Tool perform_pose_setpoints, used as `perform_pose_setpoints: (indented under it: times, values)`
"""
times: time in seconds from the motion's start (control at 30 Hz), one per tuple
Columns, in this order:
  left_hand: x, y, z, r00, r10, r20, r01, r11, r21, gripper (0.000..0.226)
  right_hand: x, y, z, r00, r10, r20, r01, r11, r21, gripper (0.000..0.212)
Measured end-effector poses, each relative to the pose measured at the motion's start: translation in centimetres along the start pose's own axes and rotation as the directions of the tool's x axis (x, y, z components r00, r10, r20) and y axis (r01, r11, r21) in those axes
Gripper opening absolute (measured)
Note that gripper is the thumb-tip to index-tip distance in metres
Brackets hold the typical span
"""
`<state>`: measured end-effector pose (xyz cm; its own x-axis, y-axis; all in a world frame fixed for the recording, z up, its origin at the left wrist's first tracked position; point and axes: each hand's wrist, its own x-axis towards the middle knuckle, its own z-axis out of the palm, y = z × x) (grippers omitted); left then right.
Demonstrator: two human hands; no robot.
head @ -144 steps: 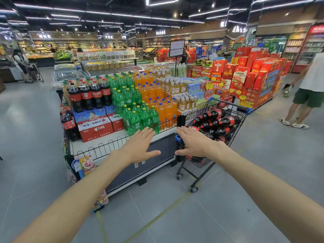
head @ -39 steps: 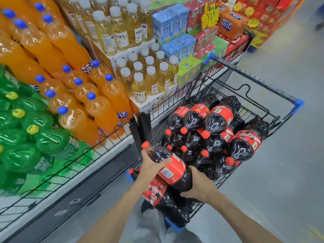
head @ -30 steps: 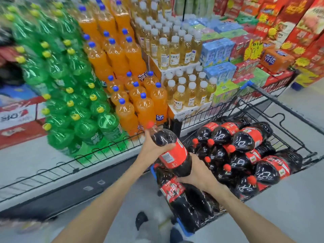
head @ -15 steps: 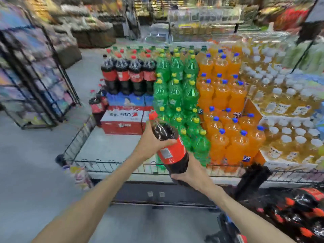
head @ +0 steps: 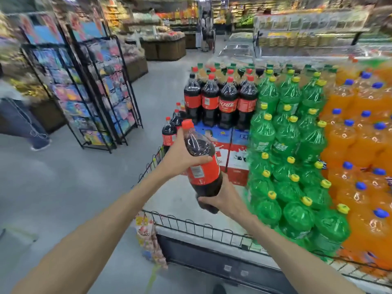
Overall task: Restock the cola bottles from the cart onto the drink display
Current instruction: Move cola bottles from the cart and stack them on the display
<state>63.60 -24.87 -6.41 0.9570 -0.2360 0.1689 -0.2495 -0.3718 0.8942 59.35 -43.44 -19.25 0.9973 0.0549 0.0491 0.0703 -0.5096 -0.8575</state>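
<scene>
The big cola bottle (head: 201, 164) is up in the air over the near left corner of the drink display (head: 186, 200), tipped so its red cap leans to the far left. Both hands hold it: the left hand (head: 180, 155) wraps round the top part just under the cap, and the right hand (head: 224, 200) cups the bottom. The bottle looks heavy and smooth, so it could slip if one hand lets go too soon. It could also bump the low wire fence (head: 201, 228) that runs along the near edge of the surface if it is not lifted high enough. The green bottles (head: 286, 149) stand very close on the right, stacked in steps, and a knock could make them tumble. If the bottle is set down crooked, it may fall over and roll. Farther back, more cola bottles (head: 220, 102) stand on red and blue boxes (head: 231, 149), and a few small ones (head: 169, 132) stand at the far left edge. Orange bottles (head: 360, 145) fill the far right. There is bare grey room on the surface right under the bottle. A black rack (head: 89, 92) stands on the floor to the left, well apart. The cart is not in view.
</scene>
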Motion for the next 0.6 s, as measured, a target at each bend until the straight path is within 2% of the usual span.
perform_pose_setpoints:
  times: [0.1,0.23,0.4,0.53,0.6]
  values:
    - [5.7,-1.3,-1.2,0.999,0.027,0.022,-0.028,0.999,0.041,0.091,6.0,0.8,0.5,0.999,0.002,-0.04,-0.001,1.0,0.026,0.106]
    - [14.0,-2.5,-1.2,0.998,0.031,0.052,-0.036,0.996,0.086,0.089,13.9,2.3,-0.2,0.997,0.035,-0.071,-0.028,0.995,0.094,0.095]
    - [24.0,-4.1,0.3,0.986,0.059,0.156,-0.073,0.994,0.081,0.091,22.4,4.7,-1.5,0.984,0.103,-0.145,-0.083,0.988,0.134,0.088]
    - [30.6,-5.1,2.5,0.966,0.069,0.248,-0.094,0.991,0.093,0.107,27.3,7.6,-2.3,0.962,0.18,-0.205,-0.14,0.97,0.198,0.094]
    - [33.9,-6.3,3.7,0.954,0.089,0.285,-0.122,0.988,0.099,0.095,29.4,8.9,-2.8,0.949,0.215,-0.231,-0.166,0.963,0.214,0.099]
